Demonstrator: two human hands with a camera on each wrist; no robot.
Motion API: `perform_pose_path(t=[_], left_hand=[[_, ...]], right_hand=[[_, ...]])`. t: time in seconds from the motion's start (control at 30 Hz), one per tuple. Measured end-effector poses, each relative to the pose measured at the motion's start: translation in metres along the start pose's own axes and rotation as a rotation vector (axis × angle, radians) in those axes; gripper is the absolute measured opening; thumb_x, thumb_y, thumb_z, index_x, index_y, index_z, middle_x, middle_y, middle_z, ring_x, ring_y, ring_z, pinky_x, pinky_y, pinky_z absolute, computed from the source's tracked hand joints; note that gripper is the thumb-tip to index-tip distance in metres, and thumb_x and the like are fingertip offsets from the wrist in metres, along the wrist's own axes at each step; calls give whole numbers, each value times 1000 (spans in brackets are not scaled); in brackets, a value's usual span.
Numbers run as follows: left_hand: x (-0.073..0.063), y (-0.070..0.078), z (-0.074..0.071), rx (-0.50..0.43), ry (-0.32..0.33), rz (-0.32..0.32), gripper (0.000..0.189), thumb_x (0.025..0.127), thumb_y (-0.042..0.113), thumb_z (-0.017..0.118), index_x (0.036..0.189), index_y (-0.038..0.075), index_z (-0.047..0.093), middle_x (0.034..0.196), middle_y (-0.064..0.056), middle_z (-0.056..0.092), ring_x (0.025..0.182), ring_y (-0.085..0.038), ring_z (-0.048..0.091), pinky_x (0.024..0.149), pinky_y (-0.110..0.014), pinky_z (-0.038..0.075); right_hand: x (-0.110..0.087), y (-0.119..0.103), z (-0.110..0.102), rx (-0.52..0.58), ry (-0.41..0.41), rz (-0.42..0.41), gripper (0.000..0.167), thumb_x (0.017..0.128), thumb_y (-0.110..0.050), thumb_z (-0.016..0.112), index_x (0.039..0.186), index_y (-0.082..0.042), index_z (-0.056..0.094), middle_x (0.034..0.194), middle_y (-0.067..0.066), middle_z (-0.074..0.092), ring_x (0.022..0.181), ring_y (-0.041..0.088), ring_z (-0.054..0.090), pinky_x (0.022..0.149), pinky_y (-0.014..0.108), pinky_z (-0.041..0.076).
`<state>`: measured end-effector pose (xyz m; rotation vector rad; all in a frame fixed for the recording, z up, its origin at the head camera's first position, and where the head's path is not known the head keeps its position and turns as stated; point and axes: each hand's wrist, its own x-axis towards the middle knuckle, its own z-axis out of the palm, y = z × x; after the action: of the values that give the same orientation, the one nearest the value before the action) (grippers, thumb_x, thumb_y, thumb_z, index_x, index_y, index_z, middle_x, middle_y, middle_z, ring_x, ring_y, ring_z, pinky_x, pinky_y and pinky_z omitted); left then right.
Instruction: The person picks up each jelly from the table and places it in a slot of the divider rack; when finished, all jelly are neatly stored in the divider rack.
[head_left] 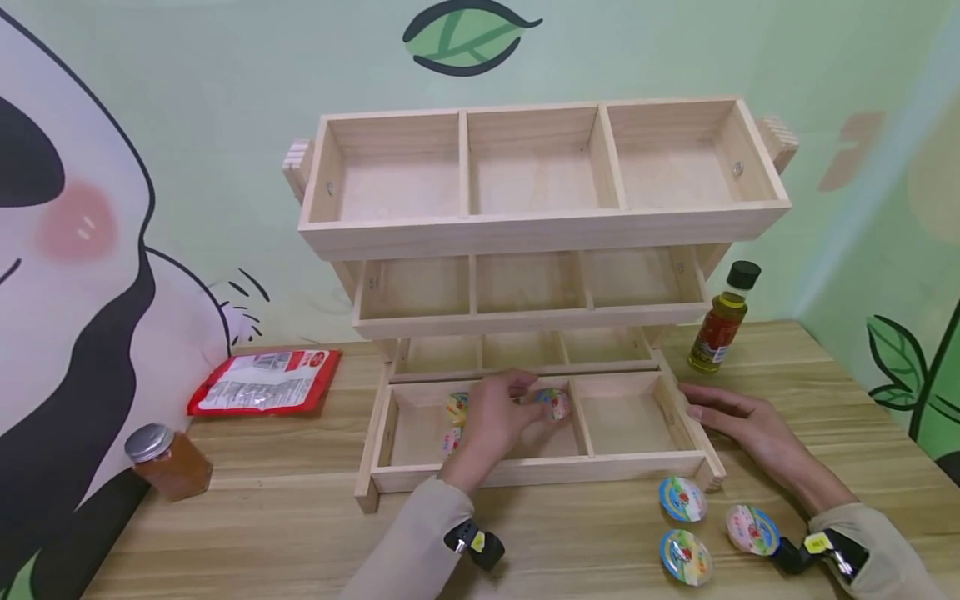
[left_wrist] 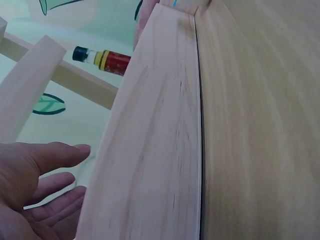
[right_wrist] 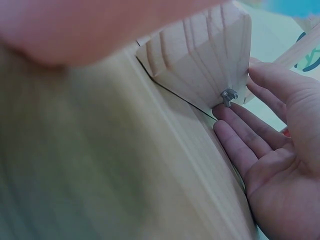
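A wooden tiered rack [head_left: 547, 234] with divided trays stands on the table. My left hand [head_left: 495, 425] reaches into its lowest tray [head_left: 480, 478], fingers loosely bent beside a jelly cup [head_left: 556, 403] in the middle compartment. In the left wrist view, nothing shows between the thumb and fingers of that hand [left_wrist: 45, 185]. Colourful small items [head_left: 454, 412] lie in the left compartment, partly hidden by the hand. My right hand [head_left: 757, 429] rests against the rack's right side, its fingers extended near a metal fastener [right_wrist: 229, 96] in the right wrist view.
Three jelly cups, one of them pink-topped [head_left: 752, 530], lie at the front right. An oil bottle [head_left: 723, 321] stands right of the rack. On the left are a red-and-white packet [head_left: 264, 382] and a jar with a silver lid [head_left: 169, 462]. A painted wall stands behind.
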<state>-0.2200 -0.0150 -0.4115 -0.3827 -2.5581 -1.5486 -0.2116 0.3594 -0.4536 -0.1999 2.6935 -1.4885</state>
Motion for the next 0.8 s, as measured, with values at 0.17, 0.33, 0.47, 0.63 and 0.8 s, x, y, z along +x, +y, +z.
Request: perform_pose_path(t=[0.17,0.33,0.47,0.63,0.8], left_hand=[[-6,7,1,-82,37,83,31,83,2,89,112,-4,78,111,-20,77,103,-38,75,89,-48,62],[-12,16,5,-152,18,112,29,85,3,87,112,-4,78,108,-21,77,103,-40,75,89,-49,62],[-17,20,9,-168,-22,155,29,85,-1,84,112,-6,77,106,-21,77,102,-39,75,89,-45,63],[-24,27,18,-170,-47,216,31,82,-5,87,111,-7,77,107,-21,78,98,-38,76,85,-43,64],[-33,36,26,-202,-93,199,33,82,-3,89,113,-5,76,108,-16,78,100,-34,76,87,-31,62]], right_hand=[[0,0,0,8,-1,-2,56,109,-38,62,154,-5,54,158,17,51,147,38,40,111,49,37],[0,0,0,3,1,5,56,109,-38,62,154,-6,55,157,16,52,146,35,41,109,43,38],[0,0,0,8,-2,8,57,109,-39,62,154,-5,54,158,17,51,147,36,41,109,45,37],[0,0,-1,13,-5,10,58,109,-39,61,155,-4,53,158,18,51,147,40,39,110,47,37],[0,1,0,16,-5,10,57,109,-38,62,155,-5,54,158,17,51,147,39,39,110,46,37]])
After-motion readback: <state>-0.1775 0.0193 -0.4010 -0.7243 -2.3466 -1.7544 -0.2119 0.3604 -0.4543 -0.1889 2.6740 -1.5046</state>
